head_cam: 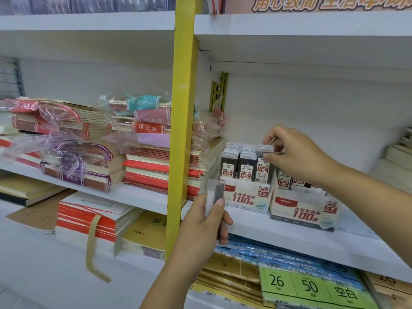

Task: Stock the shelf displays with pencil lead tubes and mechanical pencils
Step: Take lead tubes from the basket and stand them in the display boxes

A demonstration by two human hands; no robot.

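Observation:
Two white display boxes stand on the right-hand shelf: the HB 0.5 box (pixel 246 197) and, to its right, the HB 0.7 box (pixel 305 214). Both hold upright lead tubes with black bodies and grey caps. My right hand (pixel 294 153) pinches the cap of one lead tube (pixel 263 166) at the right end of the 0.5 box's rows, standing partly in the box. My left hand (pixel 204 226) is lower and to the left, in front of the shelf edge, gripping a small stack of lead tubes (pixel 214 195) upright.
A yellow upright post (pixel 181 130) divides the shelving. Stacks of wrapped exercise books (pixel 145 139) fill the left shelf and reach past the post. Paper packs (pixel 312 286) lie on the shelf below. More books (pixel 399 152) sit at the far right.

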